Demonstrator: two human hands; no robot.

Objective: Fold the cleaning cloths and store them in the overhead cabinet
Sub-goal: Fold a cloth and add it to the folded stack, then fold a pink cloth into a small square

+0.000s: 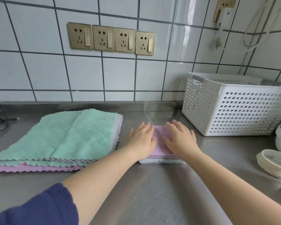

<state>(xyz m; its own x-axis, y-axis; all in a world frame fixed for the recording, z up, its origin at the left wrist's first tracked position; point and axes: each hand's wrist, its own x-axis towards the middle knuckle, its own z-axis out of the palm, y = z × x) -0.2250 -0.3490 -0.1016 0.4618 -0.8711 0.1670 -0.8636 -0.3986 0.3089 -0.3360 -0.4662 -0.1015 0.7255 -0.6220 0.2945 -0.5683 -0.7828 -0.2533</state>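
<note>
- Pressing flat on the folded purple cloth [160,142], the left hand [143,140] and right hand [180,140] rest with fingers straight, gripping nothing.
- It lies directly under both palms on the steel counter [152,184], long axis running away from the person.
- Unfolded cloths, green on top [68,135], are stacked just left.
- The white perforated basket [234,108] stands right; its contents are hidden.

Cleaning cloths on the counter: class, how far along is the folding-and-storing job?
Done: a folded purple cloth lies on a white one. In hand: the left hand and right hand press it flat. Left: the unfolded stack, topped by green, needs folding; nothing is stored, and no cabinet shows.
</note>
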